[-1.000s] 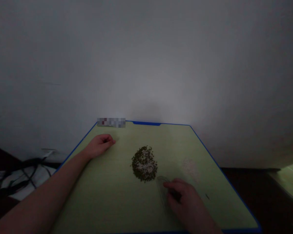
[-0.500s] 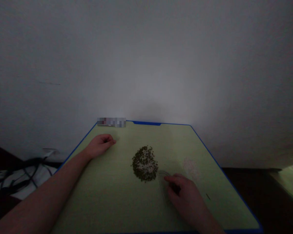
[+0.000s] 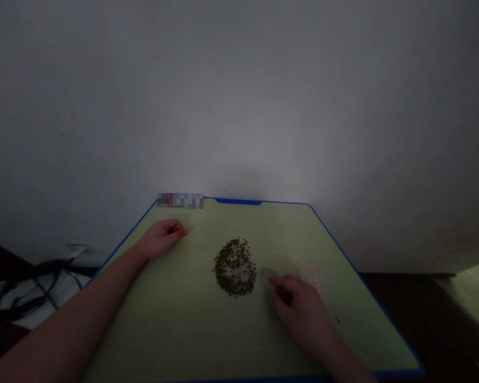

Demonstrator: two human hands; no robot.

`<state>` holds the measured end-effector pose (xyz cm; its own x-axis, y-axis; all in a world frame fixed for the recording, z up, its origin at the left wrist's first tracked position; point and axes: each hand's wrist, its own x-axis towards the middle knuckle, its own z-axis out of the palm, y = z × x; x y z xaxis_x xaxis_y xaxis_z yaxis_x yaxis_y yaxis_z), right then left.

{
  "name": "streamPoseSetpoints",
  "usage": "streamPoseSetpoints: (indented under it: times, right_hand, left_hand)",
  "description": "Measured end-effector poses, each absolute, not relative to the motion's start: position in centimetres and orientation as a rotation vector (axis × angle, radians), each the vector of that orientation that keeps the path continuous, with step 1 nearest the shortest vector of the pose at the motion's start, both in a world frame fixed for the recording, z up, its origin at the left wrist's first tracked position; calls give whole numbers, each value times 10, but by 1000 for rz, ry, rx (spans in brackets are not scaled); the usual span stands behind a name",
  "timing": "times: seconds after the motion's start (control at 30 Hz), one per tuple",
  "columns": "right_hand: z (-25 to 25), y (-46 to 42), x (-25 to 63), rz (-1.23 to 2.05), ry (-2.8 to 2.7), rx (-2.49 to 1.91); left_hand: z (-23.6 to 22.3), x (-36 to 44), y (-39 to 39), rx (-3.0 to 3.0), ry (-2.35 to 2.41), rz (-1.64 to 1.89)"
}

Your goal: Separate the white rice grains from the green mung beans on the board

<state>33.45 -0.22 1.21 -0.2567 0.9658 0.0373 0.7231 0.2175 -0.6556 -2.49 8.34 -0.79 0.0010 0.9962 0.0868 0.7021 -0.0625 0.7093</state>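
Note:
On the pale green tabletop (image 3: 175, 319), a mound of small dark green and whitish grains (image 3: 235, 268) lies between my hands. My left hand (image 3: 163, 236) rests left of the mound, fingers curled together, with nothing showing in them. My right hand (image 3: 299, 308) is closed at the mound's right side, thumb and forefinger on the rim of a clear see-through container (image 3: 266, 292). Its outline is faint, and my hand hides much of it. Just beyond the right hand, a thin patch of whitish grains (image 3: 312, 271) is spread on the table.
A small dark sliver (image 3: 337, 319) lies right of my right wrist. A blurred-out flat item (image 3: 180, 200) sits at the far left corner. The table has a blue edge (image 3: 238, 201) near a grey wall (image 3: 239, 106). Black cables (image 3: 43, 276) lie beyond the left side.
My right hand has slid a little away from me, and the clear container has moved with it. The left hand stays where it was. The mound looks the same.

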Motion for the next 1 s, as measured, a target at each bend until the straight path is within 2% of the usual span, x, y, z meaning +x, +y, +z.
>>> streamPoseSetpoints:
  times: [0.37,0.63,1.0]
  right_hand:
    - [5,13,380,581,-1894,-1805]
    - [16,-4,348,777,-2061,-1545]
    - [15,-2,330,776,-2128,-1507]
  left_hand:
    - [-7,-26,81,1819,1739,841]
    - [-4,-23,82,1786,1739,835]
    - [-6,-24,84,1839,1758,806]
